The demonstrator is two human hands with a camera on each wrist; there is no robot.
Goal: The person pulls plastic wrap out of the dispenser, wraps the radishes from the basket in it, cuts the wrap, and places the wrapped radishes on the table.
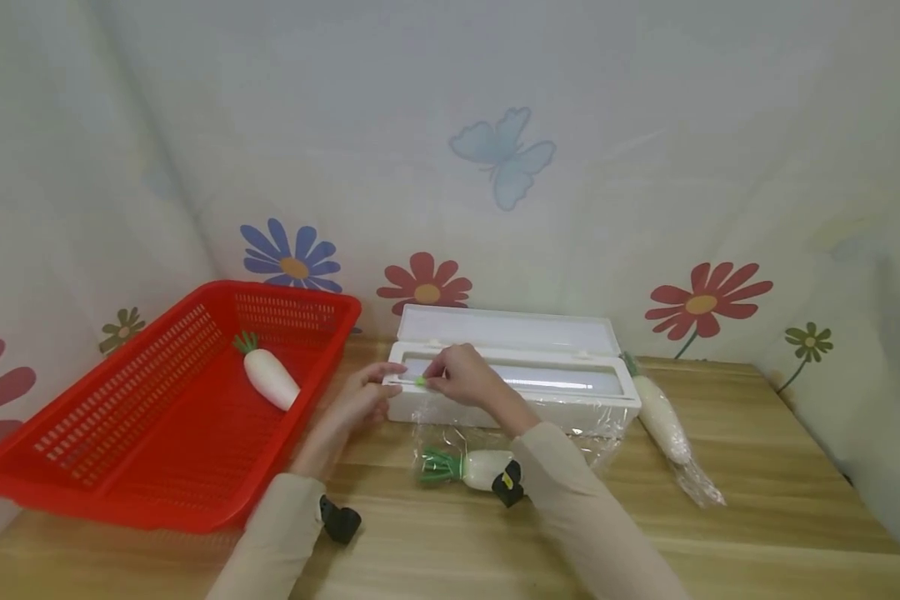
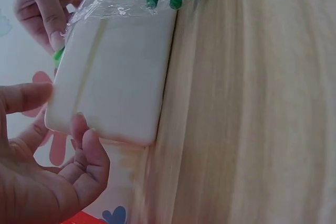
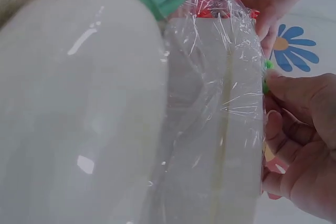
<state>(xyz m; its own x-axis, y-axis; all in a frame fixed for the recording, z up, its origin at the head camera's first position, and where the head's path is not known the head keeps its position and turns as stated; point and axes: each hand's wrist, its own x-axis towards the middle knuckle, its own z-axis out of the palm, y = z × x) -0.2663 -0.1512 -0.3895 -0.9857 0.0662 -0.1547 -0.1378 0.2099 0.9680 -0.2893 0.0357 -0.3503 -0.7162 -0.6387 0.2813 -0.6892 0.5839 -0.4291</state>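
A white cling film box (image 1: 510, 404) stands with its lid (image 1: 510, 329) raised and a film roll (image 1: 547, 377) inside. My right hand (image 1: 465, 379) pinches a small green slide cutter (image 1: 421, 381) at the left end of the box's front rail. At that end my left hand (image 1: 360, 396) grips the box corner, its fingers (image 2: 94, 156) bent against the end wall. Clear film (image 3: 210, 77) hangs from the box front over a white radish (image 1: 487, 468) with green stems (image 1: 441, 465). The right wrist and its camera partly hide this radish.
A red plastic basket (image 1: 157, 523) on the left holds another white radish (image 1: 270, 377). Right of the box lies a film-wrapped radish (image 1: 662, 421), its twisted film tail toward the front. All stand on a wooden table (image 1: 787, 500) against a flower-printed wall cloth (image 1: 645, 208).
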